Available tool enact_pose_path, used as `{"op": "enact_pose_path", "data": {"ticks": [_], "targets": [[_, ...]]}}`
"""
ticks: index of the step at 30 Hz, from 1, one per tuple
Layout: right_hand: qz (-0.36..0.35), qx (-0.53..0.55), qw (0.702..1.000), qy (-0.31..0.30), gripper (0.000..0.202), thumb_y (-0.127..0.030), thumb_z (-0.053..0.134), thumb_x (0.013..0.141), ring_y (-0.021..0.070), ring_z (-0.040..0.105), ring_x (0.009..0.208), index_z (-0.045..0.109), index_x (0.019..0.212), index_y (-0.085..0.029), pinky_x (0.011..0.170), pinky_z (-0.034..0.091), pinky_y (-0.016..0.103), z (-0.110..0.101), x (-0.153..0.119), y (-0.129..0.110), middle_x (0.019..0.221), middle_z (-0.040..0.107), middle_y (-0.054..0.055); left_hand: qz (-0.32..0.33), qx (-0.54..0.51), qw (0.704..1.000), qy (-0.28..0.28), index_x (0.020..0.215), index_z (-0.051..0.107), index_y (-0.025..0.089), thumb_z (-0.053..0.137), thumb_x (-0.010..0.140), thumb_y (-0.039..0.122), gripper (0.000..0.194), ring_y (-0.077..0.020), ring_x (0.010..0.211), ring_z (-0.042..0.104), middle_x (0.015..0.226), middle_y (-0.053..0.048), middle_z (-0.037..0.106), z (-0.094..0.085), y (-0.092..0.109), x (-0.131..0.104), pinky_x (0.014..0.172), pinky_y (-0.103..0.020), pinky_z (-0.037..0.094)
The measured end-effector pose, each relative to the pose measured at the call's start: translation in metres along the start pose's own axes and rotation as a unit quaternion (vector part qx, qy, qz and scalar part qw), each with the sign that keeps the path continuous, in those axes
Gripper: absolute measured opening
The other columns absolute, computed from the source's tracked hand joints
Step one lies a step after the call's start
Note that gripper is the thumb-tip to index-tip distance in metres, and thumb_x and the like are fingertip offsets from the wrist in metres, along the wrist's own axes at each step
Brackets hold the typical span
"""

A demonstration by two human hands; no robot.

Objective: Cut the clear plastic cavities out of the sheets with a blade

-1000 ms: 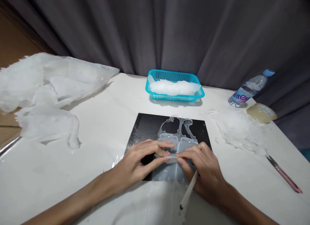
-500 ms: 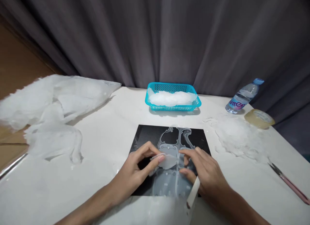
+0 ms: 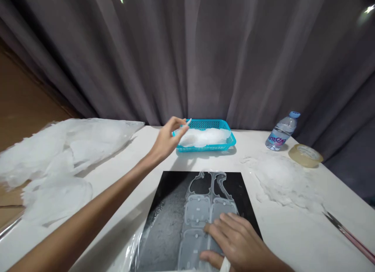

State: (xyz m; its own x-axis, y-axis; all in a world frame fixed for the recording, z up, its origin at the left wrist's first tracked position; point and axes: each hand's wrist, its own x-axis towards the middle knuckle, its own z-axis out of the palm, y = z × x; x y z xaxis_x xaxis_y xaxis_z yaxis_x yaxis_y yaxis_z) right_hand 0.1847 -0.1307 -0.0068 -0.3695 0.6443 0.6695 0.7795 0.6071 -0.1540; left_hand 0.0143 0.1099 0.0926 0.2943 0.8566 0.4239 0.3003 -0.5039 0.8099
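Over the left end of the blue basket point(image 3: 233, 141), my left hand point(image 3: 171, 137) pinches a thin white translucent piece point(image 3: 189, 123). White pieces point(image 3: 206, 136) lie heaped in the basket. Lower down, my right hand point(image 3: 231, 240) rests over the right side of the clear molded plastic sheet point(image 3: 197, 211), which lies on a black board point(image 3: 158, 209). Between the thumb and palm of my right hand is a white stick-like tool point(image 3: 225, 265), mostly hidden.
A clear bag of white material point(image 3: 88, 141) lies at the left. To the right are a water bottle point(image 3: 281, 132), a tape roll point(image 3: 305, 155), a white scrap pile point(image 3: 283, 178) and pink-handled scissors point(image 3: 348, 235). Behind hangs a grey curtain point(image 3: 205, 61).
My left hand has moved from the plastic sheet up and away to the basket with the white piece. My right hand has lowered over the sheet. The view has tilted up.
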Motion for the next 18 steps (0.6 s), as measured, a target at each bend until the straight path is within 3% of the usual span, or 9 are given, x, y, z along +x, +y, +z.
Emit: {"op": "enact_pose_path", "data": {"ticks": [3,5,7,11,14,18], "targets": [[-0.021,-0.003,1.0,-0.006,0.057,-0.055,0.022,0.111,0.0186,0.066,0.065,0.064,0.096,-0.02,0.07,0.051,0.031,0.003,-0.002,0.003,0.072,0.07,0.0,0.023,0.038,0.997,-0.067,0.11,0.065,0.02,0.072,0.09,0.042,0.031,-0.0347,0.135,0.058,0.137,-0.014,0.068,0.018,0.012,-0.017,0.115,-0.055,0.042],[-0.023,-0.003,0.999,-0.025,0.053,-0.053,0.026,0.111,0.0196,0.066,0.067,0.065,0.098,-0.02,0.071,0.052,0.032,0.0,-0.001,0.007,0.073,0.069,0.001,0.047,0.057,0.991,-0.111,0.123,0.062,0.024,0.067,0.096,0.039,0.032,-0.0295,0.136,0.057,0.14,-0.009,0.066,0.026,0.021,-0.056,0.12,-0.051,0.038],[-0.009,-0.005,0.999,-0.053,0.044,-0.048,0.033,0.111,0.022,0.068,0.073,0.065,0.101,-0.019,0.075,0.055,0.035,-0.005,-0.001,0.01,0.077,0.07,0.003,0.079,0.151,0.967,-0.189,0.129,0.06,0.026,0.055,0.105,0.038,0.028,-0.0264,0.136,0.056,0.145,-0.007,0.061,0.029,0.024,-0.103,0.118,-0.047,0.043],[0.053,-0.037,0.99,-0.123,0.023,-0.036,0.05,0.107,0.0276,0.072,0.09,0.065,0.105,-0.018,0.084,0.059,0.041,-0.018,-0.001,0.022,0.092,0.073,0.007,0.108,0.266,0.916,-0.28,0.148,0.053,0.027,0.052,0.107,0.045,0.045,-0.029,0.143,0.051,0.156,-0.008,0.053,0.025,0.01,-0.173,0.117,-0.047,0.046],[0.113,-0.067,0.975,-0.181,0.026,-0.035,0.062,0.101,0.0337,0.071,0.106,0.064,0.118,-0.015,0.087,0.061,0.045,-0.029,-0.001,0.029,0.111,0.072,0.014,0.136,0.311,0.894,-0.294,0.161,0.037,0.03,0.05,0.106,0.053,0.061,-0.0299,0.149,0.046,0.167,-0.007,0.042,0.019,-0.005,-0.187,0.12,-0.049,0.042],[0.204,0.022,0.935,-0.29,0.039,-0.032,0.069,0.097,0.0306,0.068,0.111,0.059,0.132,-0.018,0.084,0.064,0.042,-0.045,0.004,0.032,0.121,0.065,0.014,0.143,0.339,0.878,-0.306,0.164,0.03,0.038,0.049,0.104,0.061,0.066,-0.0308,0.151,0.043,0.17,-0.003,0.034,0.01,-0.014,-0.178,0.119,-0.049,0.043]]}}
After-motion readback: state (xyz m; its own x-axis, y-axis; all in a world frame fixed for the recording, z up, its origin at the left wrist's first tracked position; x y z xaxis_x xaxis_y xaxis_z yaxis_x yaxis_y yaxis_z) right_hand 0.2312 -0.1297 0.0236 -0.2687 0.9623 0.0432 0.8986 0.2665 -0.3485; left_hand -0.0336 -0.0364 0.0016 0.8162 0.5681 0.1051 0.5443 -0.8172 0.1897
